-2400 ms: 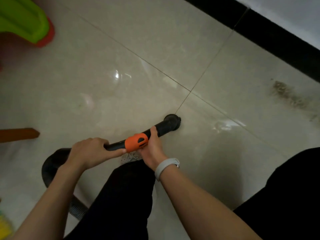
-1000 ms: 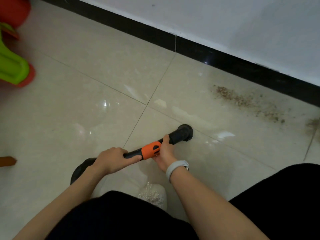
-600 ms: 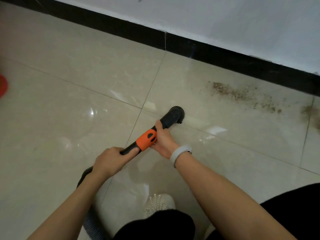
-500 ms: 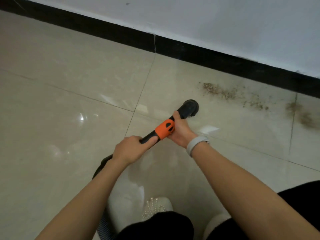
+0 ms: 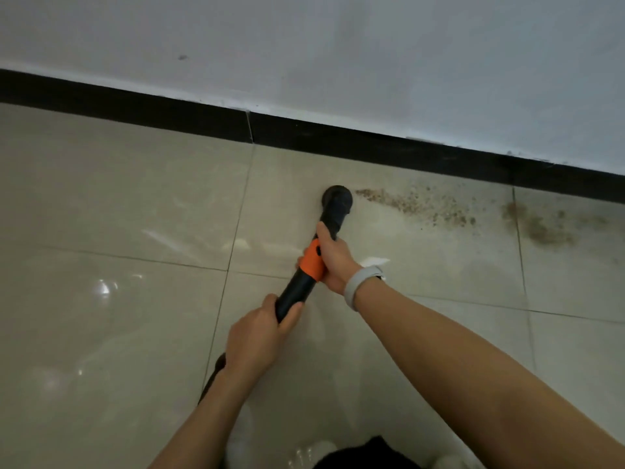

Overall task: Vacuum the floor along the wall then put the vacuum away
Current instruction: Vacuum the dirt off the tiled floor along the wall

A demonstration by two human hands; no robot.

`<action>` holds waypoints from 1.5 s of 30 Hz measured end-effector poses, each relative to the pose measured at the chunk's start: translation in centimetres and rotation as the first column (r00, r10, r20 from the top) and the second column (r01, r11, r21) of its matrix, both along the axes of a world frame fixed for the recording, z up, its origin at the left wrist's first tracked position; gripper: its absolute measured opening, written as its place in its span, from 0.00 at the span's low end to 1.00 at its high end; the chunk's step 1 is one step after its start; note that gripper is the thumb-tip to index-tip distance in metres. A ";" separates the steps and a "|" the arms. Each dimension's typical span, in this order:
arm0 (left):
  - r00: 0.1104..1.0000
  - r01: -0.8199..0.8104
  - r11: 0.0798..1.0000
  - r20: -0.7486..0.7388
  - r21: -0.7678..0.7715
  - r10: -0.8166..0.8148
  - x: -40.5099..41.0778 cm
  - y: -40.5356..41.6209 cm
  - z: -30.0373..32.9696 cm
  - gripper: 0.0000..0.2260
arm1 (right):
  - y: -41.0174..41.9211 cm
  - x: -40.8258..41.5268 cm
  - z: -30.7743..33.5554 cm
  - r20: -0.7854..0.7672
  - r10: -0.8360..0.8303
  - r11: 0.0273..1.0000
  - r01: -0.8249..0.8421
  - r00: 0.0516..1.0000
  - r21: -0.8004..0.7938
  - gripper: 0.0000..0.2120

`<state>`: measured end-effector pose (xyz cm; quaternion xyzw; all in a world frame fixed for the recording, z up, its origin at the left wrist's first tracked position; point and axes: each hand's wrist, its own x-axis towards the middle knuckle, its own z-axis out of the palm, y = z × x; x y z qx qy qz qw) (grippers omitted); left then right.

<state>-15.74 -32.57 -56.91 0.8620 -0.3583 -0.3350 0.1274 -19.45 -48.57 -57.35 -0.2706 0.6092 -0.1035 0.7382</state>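
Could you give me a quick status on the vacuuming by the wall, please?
Left hand and right hand both grip the vacuum wand. Nozzle at left end of brown debris trail beside the black baseboard. Nothing blocking.

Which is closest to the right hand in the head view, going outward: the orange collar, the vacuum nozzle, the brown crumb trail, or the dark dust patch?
From the right hand:
1. Orange collar, under its grip, touching.
2. Vacuum nozzle, just ahead, toward the wall.
3. Brown crumb trail, ahead and to the right.
4. Dark dust patch, farthest right, across the tile joint.
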 end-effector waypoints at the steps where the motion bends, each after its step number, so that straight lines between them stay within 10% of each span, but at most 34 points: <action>1: 0.999 -0.052 0.998 0.000 -0.017 0.052 0.5 0.3 -0.2 0.16 | 0.6 1.0 0.2 0.035 0.024 0.999 -0.025 0.999 0.027 0.12; 7: 0.963 -0.245 0.967 -0.137 -0.065 0.234 2.1 -0.3 -0.9 0.16 | 2.9 2.5 0.5 0.117 0.134 0.987 -0.143 0.984 0.071 0.07; 23: 0.955 0.079 0.996 -0.288 0.027 -0.068 -11.1 -11.8 0.9 0.18 | -8.2 -15.0 1.3 0.072 0.034 0.997 -0.038 0.997 0.064 0.09; 33: 0.991 0.015 0.984 0.125 0.179 -0.038 -18.2 -13.7 2.5 0.15 | -11.7 -18.7 -1.1 0.110 0.086 0.993 -0.094 0.990 0.069 0.14; 45: 0.988 -0.107 0.991 0.119 0.083 0.097 -17.4 -13.8 2.9 0.17 | -13.5 -13.2 -2.2 -0.021 0.299 0.951 -0.299 0.954 -0.080 0.29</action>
